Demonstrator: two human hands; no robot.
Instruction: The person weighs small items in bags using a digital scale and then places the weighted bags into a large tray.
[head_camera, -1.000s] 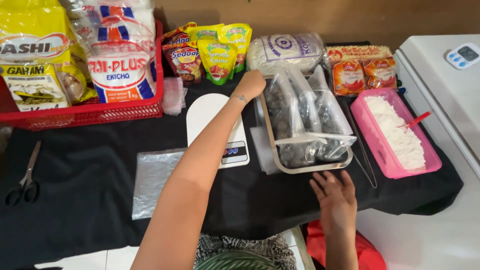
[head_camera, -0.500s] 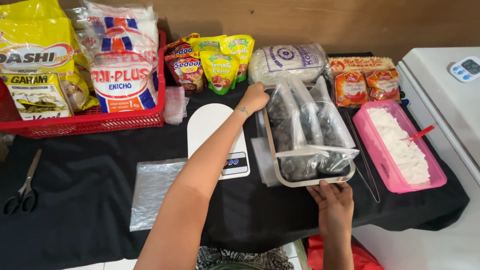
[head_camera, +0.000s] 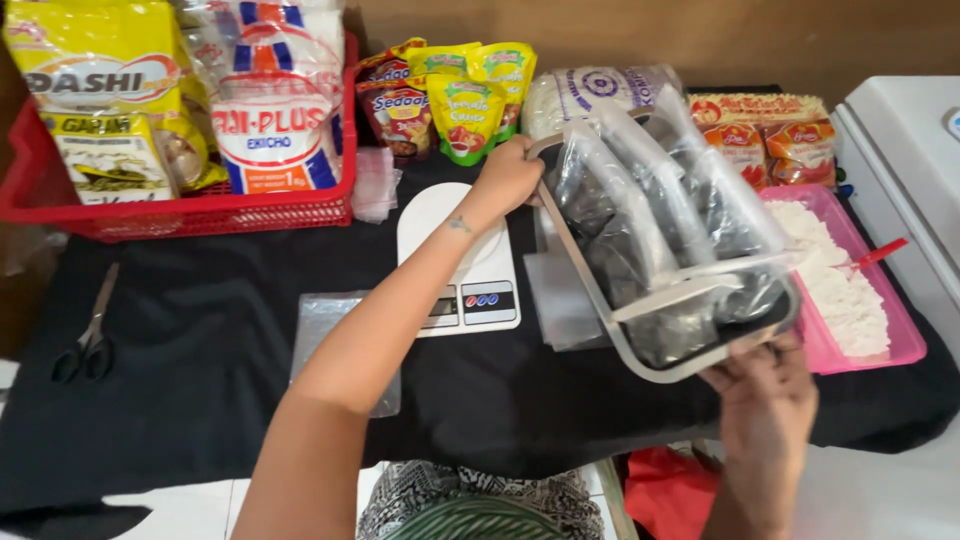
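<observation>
Your left hand (head_camera: 508, 176) and right hand (head_camera: 760, 385) both grip the pale rectangular metal tray (head_camera: 640, 345) of clear bags of dark contents, tilted above the black-clothed surface (head_camera: 200, 400) (white digital scale (head_camera: 460, 260) at 9 o'clock); not set down.

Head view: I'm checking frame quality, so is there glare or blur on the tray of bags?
Head view: even, soft lighting; pale glare streaks on the clear bags in the metal tray; right hand and tray edge slightly soft; scale sharp.
</observation>
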